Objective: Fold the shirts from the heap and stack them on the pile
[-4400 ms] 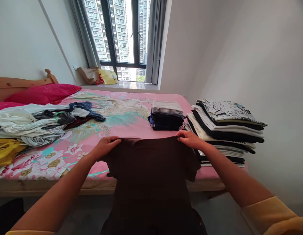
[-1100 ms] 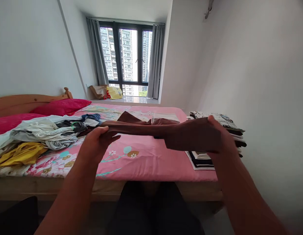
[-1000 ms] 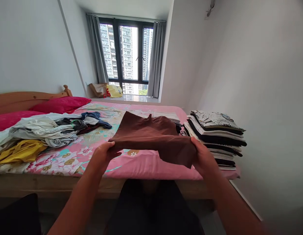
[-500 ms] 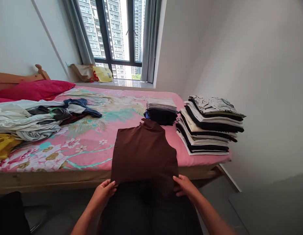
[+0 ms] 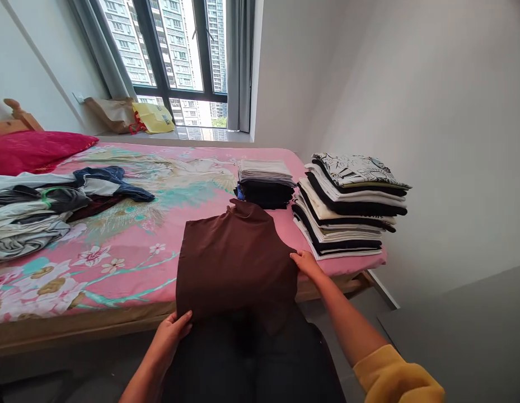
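Note:
A brown sleeveless high-neck top [image 5: 238, 257] lies spread over the front edge of the bed, its collar pointing toward the window and its lower end over my lap. My left hand [image 5: 169, 333] pinches its lower left corner between thumb and fingers. Higher up, at the armhole on the right side, my right hand [image 5: 305, 263] grips the edge of the fabric. Parts of the fingers of both hands are hidden under the cloth.
Behind the top stands a small folded pile [image 5: 266, 184]. A taller stack of folded clothes [image 5: 347, 210] sits right of it. Loose clothes [image 5: 45, 207] lie heaped at left on the pink floral bedsheet [image 5: 192, 210]. Bags [image 5: 154, 117] rest on the windowsill.
My right hand has moved up the top's right side from the lower corner to the armhole. My left hand keeps its corner. The view has shifted to the right.

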{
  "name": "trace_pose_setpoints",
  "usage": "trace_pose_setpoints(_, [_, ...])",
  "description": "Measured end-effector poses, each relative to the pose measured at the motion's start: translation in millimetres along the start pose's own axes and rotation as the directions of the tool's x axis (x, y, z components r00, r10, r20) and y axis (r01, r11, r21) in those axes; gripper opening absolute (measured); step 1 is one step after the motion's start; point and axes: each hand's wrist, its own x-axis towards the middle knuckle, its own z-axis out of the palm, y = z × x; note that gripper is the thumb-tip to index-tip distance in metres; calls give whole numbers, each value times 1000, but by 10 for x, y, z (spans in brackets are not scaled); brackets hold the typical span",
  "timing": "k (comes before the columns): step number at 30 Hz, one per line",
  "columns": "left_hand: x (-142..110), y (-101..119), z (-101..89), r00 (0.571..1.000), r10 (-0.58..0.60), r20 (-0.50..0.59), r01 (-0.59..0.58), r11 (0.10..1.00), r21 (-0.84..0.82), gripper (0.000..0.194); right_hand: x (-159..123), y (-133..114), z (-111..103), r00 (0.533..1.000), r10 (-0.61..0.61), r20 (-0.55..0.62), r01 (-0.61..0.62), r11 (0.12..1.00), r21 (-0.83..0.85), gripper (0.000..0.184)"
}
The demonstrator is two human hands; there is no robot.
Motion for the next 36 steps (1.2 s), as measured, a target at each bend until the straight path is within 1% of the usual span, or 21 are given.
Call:
trace_pose_setpoints(5, [-24, 9, -20, 1000, 7, -25, -6, 1000, 29, 25, -19, 69, -96, 1000, 22, 16, -20, 995, -94, 11])
trace_pose_setpoints(7, [-48, 41, -19, 999, 6, -38, -2, 997, 80, 26, -57, 65, -127, 1000, -3, -27, -2, 985, -173, 16])
trace_pose_setpoints(8, [-64, 58, -19, 998, 23, -56, -16, 993, 121, 27, -83, 44, -128, 997, -43, -59, 28, 973, -227, 19])
trace_pose_setpoints(9, [-83, 76, -20, 994, 62, -90, -45, 984, 172, 29, -116, 6, -115, 990, -111, -88, 82, 957, -280, 21])
trace_pose_setpoints(10, [-108, 98, -20, 981, 128, -144, -92, 968, 235, 31, -153, -48, -87, 974, -203, -106, 159, 934, -321, 22])
trace_pose_setpoints(11, [-137, 127, -20, 953, 220, -210, -150, 940, 306, 32, -193, -119, -43, 945, -310, -109, 257, 904, -342, 22])
trace_pose_setpoints(12, [-168, 165, -16, 908, 328, -260, -216, 900, 379, 33, -230, -203, 15, 903, -418, -97, 365, 868, -336, 22])
trace_pose_setpoints(13, [-197, 216, -7, 855, 434, -285, -283, 850, 445, 33, -259, -298, 85, 854, -515, -73, 472, 827, -305, 23])
trace_pose_setpoints(14, [-219, 283, 8, 803, 525, -282, -342, 793, 503, 32, -275, -397, 164, 799, -600, -43, 570, 777, -267, 24])
trace_pose_setpoints(16, [-214, 474, 55, 731, 651, -205, -440, 678, 589, 29, -250, -582, 341, 687, -725, 55, 719, 666, -201, 27])
trace_pose_setpoints(17, [-176, 597, 86, 706, 692, -150, -481, 624, 616, 27, -207, -655, 435, 637, -763, 115, 768, 614, -182, 29])
trace_pose_setpoints(18, [-110, 736, 118, 685, 722, -99, -512, 573, 641, 26, -146, -711, 529, 600, -781, 173, 799, 574, -178, 31])
trace_pose_setpoints(19, [-14, 885, 149, 668, 742, -46, -534, 522, 665, 25, -73, -745, 622, 582, -782, 225, 813, 551, -187, 33])
trace_pose_setpoints(20, [108, 1042, 180, 660, 752, 9, -550, 474, 688, 26, 3, -758, 711, 582, -770, 262, 813, 543, -211, 36])
trace_pose_setpoints(22, [421, 1352, 237, 663, 742, 104, -553, 391, 736, 31, 141, -733, 864, 612, -742, 275, 790, 550, -272, 42])
trace_pose_setpoints(24, [789, 1628, 297, 698, 701, 150, -508, 337, 792, 38, 225, -673, 965, 628, -741, 240, 772, 554, -311, 46])
trace_pose_setpoints(26, [1165, 1848, 372, 742, 655, 140, -444, 325, 835, 42, 254, -624, 1006, 623, -754, 207, 772, 550, -319, 47])
trace_pose_setpoints(28, [1509, 2007, 457, 775, 623, 104, -388, 340, 857, 44, 254, -609, 1006, 619, -759, 201, 775, 550, -310, 46])
trace_pose_setpoints(30, [1792, 2111, 535, 796, 603, 58, -337, 361, 869, 43, 257, -623, 994, 622, -758, 198, 775, 559, -296, 46])
trace_pose_setpoints(32, [2005, 2169, 581, 809, 586, 35, -307, 371, 877, 38, 272, -638, 992, 631, -754, 184, 769, 576, -277, 44])
trace_pose_setpoints(36, [2257, 2153, 546, 813, 577, 80, -346, 367, 863, 20, 311, -599, 1040, 659, -741, 125, 748, 631, -204, 36])
